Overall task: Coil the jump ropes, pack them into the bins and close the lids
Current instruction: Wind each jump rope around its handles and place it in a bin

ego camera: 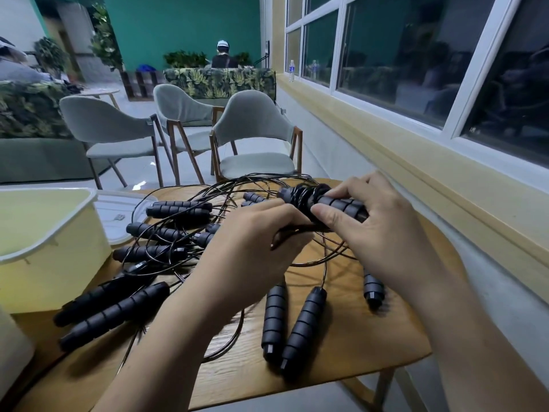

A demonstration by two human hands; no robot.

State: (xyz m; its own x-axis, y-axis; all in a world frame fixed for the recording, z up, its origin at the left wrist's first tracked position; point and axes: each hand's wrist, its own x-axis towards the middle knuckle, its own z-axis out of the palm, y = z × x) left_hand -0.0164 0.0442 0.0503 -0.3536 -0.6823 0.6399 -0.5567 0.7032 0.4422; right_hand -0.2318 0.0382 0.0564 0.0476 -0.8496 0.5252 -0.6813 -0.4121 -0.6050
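Progress: looks like we're on rope 1, right hand gripping handles, left hand pinching cord; other ropes loose mid-frame, bin at left open, lid beside.

jump ropes: black, tangled; bin: yellow, open, left; lid: apparently flat beside

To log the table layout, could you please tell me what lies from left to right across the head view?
Pale yellow plastic bin → clear flat plastic lid → left hand → right hand; the hands hold one black foam-handled jump rope between them.
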